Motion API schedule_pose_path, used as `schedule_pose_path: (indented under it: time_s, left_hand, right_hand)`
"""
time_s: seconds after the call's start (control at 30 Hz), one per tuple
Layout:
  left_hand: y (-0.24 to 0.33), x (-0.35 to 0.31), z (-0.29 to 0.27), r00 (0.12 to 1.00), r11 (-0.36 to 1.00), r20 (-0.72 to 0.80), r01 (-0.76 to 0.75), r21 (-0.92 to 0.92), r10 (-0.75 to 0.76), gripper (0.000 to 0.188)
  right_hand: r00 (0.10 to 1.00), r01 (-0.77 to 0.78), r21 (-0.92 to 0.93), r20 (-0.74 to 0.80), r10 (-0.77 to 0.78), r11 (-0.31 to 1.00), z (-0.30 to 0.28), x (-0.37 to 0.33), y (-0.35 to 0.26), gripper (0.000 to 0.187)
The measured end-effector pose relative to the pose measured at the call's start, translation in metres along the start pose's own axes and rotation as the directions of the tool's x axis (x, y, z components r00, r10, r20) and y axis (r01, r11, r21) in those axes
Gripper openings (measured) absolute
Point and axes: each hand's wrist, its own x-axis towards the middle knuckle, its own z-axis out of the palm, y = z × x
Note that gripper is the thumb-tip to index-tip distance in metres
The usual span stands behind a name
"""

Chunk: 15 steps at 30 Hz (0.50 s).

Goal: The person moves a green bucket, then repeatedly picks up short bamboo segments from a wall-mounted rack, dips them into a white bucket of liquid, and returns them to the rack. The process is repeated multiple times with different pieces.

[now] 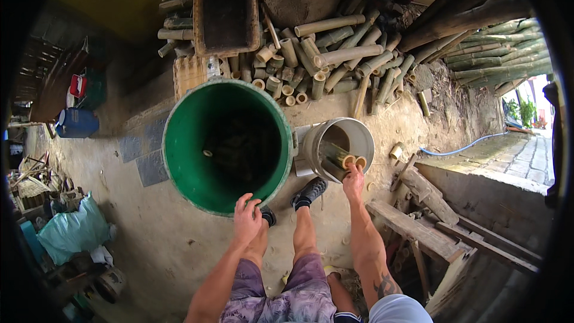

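A large green barrel [179,93] stands in front of me, its inside dark. Several bamboo pieces [236,149] are faintly visible at its bottom. My left hand [247,218] is at the near rim of the barrel, fingers apart and slightly bent, with nothing held. To the right of the barrel is a white bucket [366,137] with murky liquid in it. Cut bamboo tubes [332,157] lean inside this bucket, two pale round ends toward me. My right hand [354,180] has its fingers closed on the tube ends at the bucket's near side.
A heap of cut bamboo [323,54] lies behind the containers, beside a dirty rectangular tray [227,18]. At right are a wooden bench [418,230] and a blue hose [460,154]. A blue container [78,122] and a pale green bag [75,230] are at left.
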Motion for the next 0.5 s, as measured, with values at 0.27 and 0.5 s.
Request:
schedule_pose_path:
  time_s: [0.27,0.5]
  left_hand:
    - [-0.033,-0.003,-0.035,0.999,0.998,0.021,0.03,0.047,-0.031,0.023]
    - [-0.05,-0.001,-0.043,0.997,0.995,0.026,0.077,0.062,-0.079,0.024]
  right_hand:
    - [0.998,-0.069,-0.014,-0.011,0.068,0.998,-0.007,-0.015,-0.012,0.046]
    - [0.998,-0.048,-0.013,0.028,0.048,0.999,-0.007,-0.01,-0.01,0.043]
